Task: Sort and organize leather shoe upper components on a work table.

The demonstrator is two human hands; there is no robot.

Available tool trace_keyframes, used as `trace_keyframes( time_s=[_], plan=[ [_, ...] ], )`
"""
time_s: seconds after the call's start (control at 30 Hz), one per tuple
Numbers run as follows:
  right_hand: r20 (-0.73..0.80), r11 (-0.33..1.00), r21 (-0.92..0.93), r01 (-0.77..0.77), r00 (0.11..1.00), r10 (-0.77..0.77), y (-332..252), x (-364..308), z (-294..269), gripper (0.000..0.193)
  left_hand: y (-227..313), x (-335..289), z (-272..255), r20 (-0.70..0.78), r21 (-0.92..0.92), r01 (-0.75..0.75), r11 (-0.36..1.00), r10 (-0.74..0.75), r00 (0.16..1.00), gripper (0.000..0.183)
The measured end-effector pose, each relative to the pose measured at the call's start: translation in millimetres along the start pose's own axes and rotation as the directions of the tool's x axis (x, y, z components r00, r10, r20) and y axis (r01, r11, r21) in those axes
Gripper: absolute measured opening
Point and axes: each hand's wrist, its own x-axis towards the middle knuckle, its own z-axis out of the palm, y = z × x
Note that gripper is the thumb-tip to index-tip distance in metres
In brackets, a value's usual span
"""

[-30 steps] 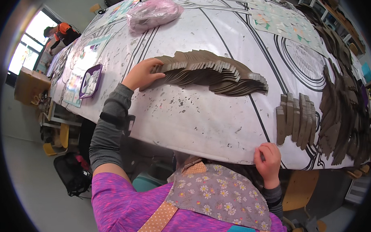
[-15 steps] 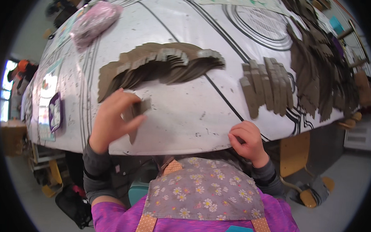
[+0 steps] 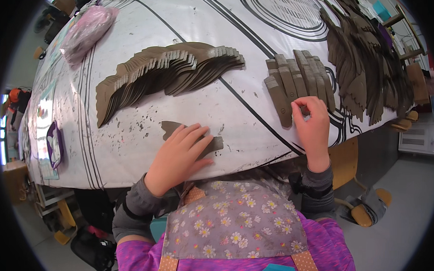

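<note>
My left hand (image 3: 180,155) lies with its fingers spread over a flat brown cut piece (image 3: 170,127) near the table's front edge. The piece has a wavy left end and a pale grey right end; its middle is under my fingers. On the right, my right hand (image 3: 314,127) reaches to the lower ends of several overlapping brown strips (image 3: 295,81) with pale upper ends. Its thumb and forefinger are pinched together; anything between them is too small to make out. Beyond my left hand, a long fanned row of similar brown pieces (image 3: 155,69) curves across the table.
Long dark brown pieces (image 3: 358,64) lie heaped at the table's far right. A pink plastic bag (image 3: 89,33) sits at the far left, and a purple-edged pouch (image 3: 55,144) near the left edge. A wooden chair (image 3: 346,161) stands at the front right.
My left hand has moved right and flattened over the brown piece, which now lies on the table. My right hand has moved up and right to the strips.
</note>
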Motion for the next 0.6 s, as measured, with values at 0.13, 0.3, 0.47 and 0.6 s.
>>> trace_keyframes(
  time_s=[0.13,0.3,0.47,0.6],
  plan=[
    [0.042,0.995,-0.036,-0.095,0.994,0.097,5.7,9.2,-5.2,0.007,-3.0,-8.8,7.4,-0.019,-0.079,0.020,0.997,-0.021,1.000,0.047],
    [0.029,0.979,-0.140,-0.149,0.988,0.155,13.0,21.7,-4.0,0.010,-12.0,-13.8,16.7,-0.102,-0.183,0.028,0.983,-0.047,0.994,0.048],
    [-0.036,0.950,-0.243,-0.194,0.981,0.192,21.1,25.4,4.1,0.016,-13.9,-12.7,16.2,-0.102,-0.194,0.030,0.981,-0.050,0.994,0.047],
    [-0.044,0.941,-0.275,-0.197,0.980,0.193,18.2,26.8,6.1,0.019,-16.2,-12.4,16.7,-0.102,-0.209,0.025,0.978,-0.047,0.994,0.047]
  ],
)
